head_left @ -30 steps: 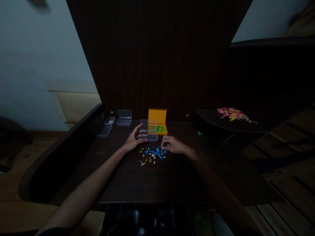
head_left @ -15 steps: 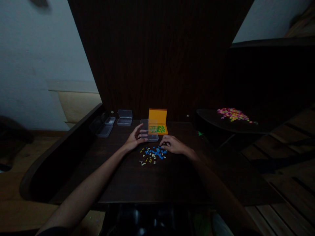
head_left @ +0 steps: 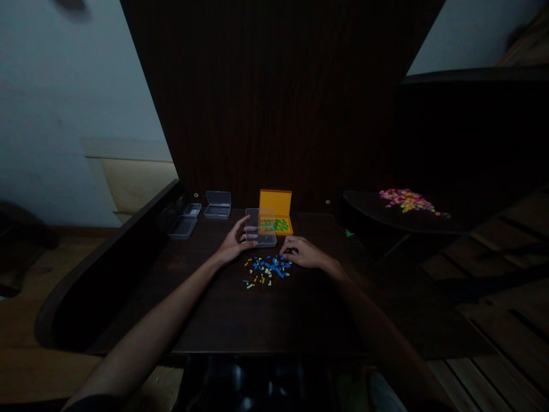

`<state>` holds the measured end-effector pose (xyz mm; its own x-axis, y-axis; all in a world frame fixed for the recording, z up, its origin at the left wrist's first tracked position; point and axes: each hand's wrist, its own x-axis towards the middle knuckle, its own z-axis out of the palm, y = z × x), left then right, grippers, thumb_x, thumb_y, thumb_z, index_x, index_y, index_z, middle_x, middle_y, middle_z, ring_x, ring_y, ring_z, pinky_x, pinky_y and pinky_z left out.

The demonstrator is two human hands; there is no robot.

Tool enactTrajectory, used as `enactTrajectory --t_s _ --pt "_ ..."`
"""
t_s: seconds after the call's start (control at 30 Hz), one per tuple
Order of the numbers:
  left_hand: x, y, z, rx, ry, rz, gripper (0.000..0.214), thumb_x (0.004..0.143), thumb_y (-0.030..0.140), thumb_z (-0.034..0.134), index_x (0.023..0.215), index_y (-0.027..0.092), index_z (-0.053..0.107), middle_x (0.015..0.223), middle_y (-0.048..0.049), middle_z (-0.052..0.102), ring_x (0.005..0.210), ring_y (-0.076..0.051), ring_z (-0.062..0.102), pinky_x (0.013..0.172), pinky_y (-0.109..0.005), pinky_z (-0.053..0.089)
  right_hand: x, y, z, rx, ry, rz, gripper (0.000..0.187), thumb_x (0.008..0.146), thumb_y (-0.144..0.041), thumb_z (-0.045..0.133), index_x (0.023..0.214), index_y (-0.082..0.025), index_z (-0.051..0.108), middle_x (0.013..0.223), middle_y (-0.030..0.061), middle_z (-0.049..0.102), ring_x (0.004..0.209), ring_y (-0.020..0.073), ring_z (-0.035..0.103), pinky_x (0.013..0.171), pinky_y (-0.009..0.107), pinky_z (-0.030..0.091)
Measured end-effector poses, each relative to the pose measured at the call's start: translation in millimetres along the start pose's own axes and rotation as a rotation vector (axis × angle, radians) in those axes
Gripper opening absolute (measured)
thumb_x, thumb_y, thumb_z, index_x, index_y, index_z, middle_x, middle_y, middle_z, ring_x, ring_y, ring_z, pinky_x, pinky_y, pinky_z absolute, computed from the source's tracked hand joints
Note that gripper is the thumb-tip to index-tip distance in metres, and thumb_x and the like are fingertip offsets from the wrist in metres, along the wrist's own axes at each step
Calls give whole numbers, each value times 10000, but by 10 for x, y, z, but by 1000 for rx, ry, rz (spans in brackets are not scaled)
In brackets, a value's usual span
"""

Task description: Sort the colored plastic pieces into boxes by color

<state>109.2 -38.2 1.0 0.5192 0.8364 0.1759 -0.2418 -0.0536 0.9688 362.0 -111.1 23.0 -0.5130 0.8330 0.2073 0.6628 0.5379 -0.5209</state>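
Observation:
My left hand (head_left: 234, 242) grips a clear plastic box (head_left: 266, 242) from its left side, thumb at the front and fingers behind the raised lid. One small blue piece lies inside the box. My right hand (head_left: 300, 252) is at the right edge of a loose pile of small blue, cream and yellow pieces (head_left: 268, 271) on the dark wooden table (head_left: 274, 326). Its fingers are pinched together; whatever they hold is too small to make out. Just behind the clear box, an orange box (head_left: 275, 201) stands with its lid up and several green pieces in it.
More clear boxes stand open at the back left, one (head_left: 218, 212) by the back panel and another (head_left: 182, 227) near the raised side board (head_left: 98, 274). A heap of pink and yellow bits (head_left: 407, 200) lies on a curved shelf (head_left: 364, 209) at right.
My right hand has shifted very slightly to the right at the edge of the pile. The left hand and the clear box keep their place.

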Motion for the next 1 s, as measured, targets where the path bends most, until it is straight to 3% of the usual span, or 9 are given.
enactTrajectory --t_s 0.8,1.0 --pt "-5 15 15 -15 12 -9 920 607 145 818 1394 263 358 1146 -77 569 961 -167 612 930 -404 483 -6 29 -16 18 -45 23 105 812 -224 637 859 -160 706 835 40 590 723 128 526 661 243 424" --pt "-11 23 22 -15 14 -11 910 608 149 816 1387 264 359 1140 -70 565 960 -165 612 915 -384 484 18 22 33 1 -3 29 74 806 -177 610 817 -156 681 818 38 610 722 127 538 647 232 417"
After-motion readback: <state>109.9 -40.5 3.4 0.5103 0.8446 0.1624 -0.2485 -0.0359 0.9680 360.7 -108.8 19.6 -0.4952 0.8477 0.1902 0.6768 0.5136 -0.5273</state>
